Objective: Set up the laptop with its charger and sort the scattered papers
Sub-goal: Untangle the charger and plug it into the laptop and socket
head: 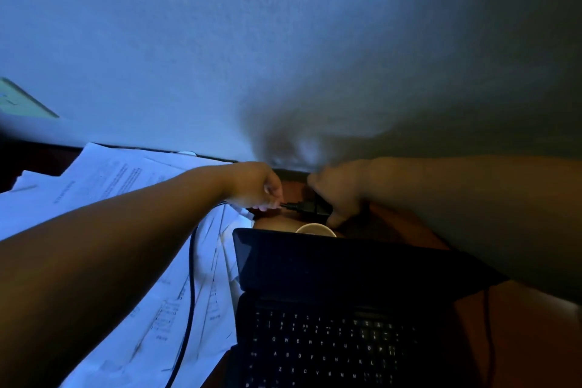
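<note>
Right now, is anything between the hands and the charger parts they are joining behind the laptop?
Nothing visible: the left hand pinches the cable plug and the right hand holds the charger brick directly.

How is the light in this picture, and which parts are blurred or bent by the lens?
Head view: dim, with a blue cast on the wall and papers; the open laptop is nearly black, only key letters showing; a dark shadow smears the wall above the hands; left hand, right hand and the charger plug between them are soft with blur; the wide lens stretches the forearms at the edges.
</note>
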A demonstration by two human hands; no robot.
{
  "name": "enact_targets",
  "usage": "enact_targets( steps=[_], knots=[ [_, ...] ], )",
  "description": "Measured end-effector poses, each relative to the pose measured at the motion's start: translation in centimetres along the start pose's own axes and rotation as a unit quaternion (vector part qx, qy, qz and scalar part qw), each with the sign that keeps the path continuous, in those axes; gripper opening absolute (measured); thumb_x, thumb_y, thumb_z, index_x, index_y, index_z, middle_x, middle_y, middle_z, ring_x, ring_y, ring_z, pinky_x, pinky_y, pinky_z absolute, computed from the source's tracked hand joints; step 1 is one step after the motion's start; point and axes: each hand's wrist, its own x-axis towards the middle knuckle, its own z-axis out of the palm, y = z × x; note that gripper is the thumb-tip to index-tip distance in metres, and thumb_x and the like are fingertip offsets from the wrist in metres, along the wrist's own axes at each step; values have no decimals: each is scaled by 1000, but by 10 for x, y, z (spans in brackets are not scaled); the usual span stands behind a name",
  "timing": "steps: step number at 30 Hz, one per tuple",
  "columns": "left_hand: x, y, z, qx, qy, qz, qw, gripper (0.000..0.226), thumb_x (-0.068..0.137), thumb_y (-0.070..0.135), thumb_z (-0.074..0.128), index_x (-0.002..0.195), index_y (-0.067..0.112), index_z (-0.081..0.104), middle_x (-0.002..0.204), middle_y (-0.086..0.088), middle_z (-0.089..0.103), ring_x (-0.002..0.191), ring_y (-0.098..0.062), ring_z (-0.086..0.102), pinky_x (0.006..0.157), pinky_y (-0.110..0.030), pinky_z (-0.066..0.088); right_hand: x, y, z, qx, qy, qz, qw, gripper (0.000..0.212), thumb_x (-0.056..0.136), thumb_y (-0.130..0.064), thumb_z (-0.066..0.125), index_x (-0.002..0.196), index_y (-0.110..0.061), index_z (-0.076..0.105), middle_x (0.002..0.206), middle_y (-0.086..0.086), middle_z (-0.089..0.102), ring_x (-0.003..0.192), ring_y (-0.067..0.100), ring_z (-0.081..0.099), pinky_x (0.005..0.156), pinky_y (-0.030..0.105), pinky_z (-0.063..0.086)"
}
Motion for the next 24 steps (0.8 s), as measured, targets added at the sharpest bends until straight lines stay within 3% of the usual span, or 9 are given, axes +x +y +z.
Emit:
enact_targets(
  steps=[6,8,10,12,17,24],
  knots=[
    [18,-15,19,-33,53,26,998,7,97,26,70,99,27,77,102,6,72,96,-14,67,79,-23,50,15,2,9,-25,-20,6,999,76,83,-44,80,135,-7,39,120,13,59,97,28,60,73,32,39],
    [21,-16,24,-43,56,25,997,8,97,24,70,95,30,75,97,9,69,89,-11,66,72,-20,51,19,3,13,-21,-27,16,999,73,82,-43,81,133,-10,40,107,8,57,86,22,53,73,34,40],
    [27,-18,28,-35,63,24,997,9,96,24,70,92,32,74,95,13,68,88,-9,65,78,-26,54,22,4,18,-21,-25,23,999,71,82,-43,81,131,-11,40,100,4,53,83,20,50,72,34,40],
    [30,-21,32,-28,64,20,997,9,96,25,70,95,32,75,96,13,68,94,-10,65,84,-28,50,25,4,22,-22,-29,25,999,71,83,-44,80,132,-11,40,107,7,57,85,23,52,73,35,41],
    [29,-22,41,-35,74,17,996,18,95,22,71,111,26,77,86,15,66,89,-5,62,75,-17,40,23,6,23,-8,-52,20,998,77,87,-48,75,141,-9,36,125,16,59,108,32,61,76,36,42],
    [4,-6,30,-49,165,22,985,17,97,21,70,113,25,73,96,13,61,86,-5,60,66,-14,43,-22,9,-7,32,21,35,999,60,97,-42,64,145,-13,42,136,15,59,121,33,58,82,29,41]
  ],
)
